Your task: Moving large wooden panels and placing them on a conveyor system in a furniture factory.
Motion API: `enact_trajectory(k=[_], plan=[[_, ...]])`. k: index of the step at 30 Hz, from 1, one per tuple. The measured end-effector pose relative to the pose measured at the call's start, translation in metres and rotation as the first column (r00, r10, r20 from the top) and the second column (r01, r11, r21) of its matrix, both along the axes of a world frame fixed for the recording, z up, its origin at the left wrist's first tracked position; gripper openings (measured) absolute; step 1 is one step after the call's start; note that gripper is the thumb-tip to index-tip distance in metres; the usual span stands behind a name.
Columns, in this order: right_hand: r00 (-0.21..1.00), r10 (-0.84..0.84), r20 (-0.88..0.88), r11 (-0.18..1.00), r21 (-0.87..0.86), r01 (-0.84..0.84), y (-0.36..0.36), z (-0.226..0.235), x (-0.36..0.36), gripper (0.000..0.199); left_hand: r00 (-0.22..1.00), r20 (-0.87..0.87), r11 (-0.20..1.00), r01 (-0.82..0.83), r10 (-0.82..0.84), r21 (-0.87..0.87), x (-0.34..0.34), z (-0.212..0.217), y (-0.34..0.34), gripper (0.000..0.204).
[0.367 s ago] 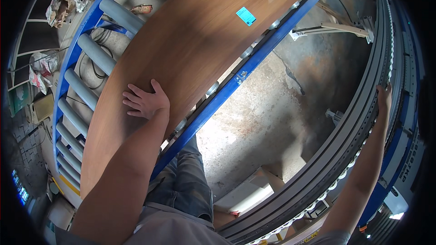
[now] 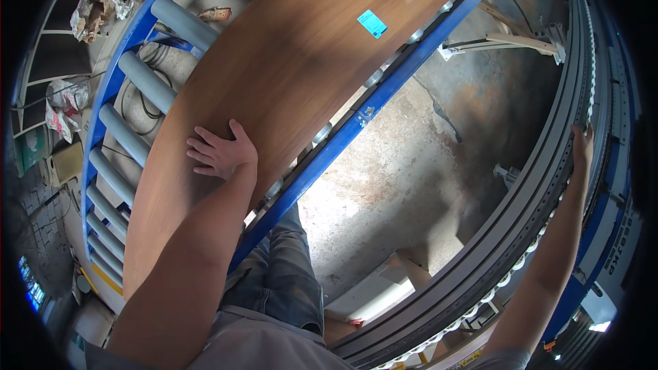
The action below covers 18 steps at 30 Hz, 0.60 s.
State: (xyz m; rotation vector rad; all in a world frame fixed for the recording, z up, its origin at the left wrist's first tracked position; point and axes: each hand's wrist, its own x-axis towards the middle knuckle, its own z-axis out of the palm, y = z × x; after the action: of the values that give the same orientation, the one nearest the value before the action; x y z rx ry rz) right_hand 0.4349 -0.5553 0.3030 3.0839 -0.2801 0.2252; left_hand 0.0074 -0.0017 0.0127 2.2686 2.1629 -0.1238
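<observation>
**A hand flat on a big wooden board**

From the head camera, a big brown wooden board (image 2: pixel 301 82) lies on top of grey rollers (image 2: pixel 147 82) in a blue frame (image 2: pixel 356 127). A small blue sticker (image 2: pixel 371 23) sits on the board near its far end.

The left hand (image 2: pixel 221 151) lies flat on the board, close to the near edge. Its fingers are spread out and open. It is not holding anything.

The right hand (image 2: pixel 582 147) reaches far out to the side and touches a long grey rail (image 2: pixel 541 185) on a machine. You cannot tell if its fingers are wrapped around the rail.

Between the rollers and the rail is a dirty concrete floor (image 2: pixel 411 164). The person wears blue jeans (image 2: pixel 284 274).
</observation>
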Motion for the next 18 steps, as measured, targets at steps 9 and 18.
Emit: enact_trajectory(k=[9,18], plan=[[1.0,-0.011,-0.007,1.0,0.028,0.011,-0.001,-0.003,0.004,0.085,1.0,0.004,1.0,0.003,-0.003,0.008,0.001,0.002,0.0,0.082],[0.997,-0.011,-0.079,0.937,0.347,0.038,0.023,0.002,-0.036,0.089,1.0,0.02,1.0,0.005,-0.005,0.006,0.002,0.006,-0.001,0.082]])
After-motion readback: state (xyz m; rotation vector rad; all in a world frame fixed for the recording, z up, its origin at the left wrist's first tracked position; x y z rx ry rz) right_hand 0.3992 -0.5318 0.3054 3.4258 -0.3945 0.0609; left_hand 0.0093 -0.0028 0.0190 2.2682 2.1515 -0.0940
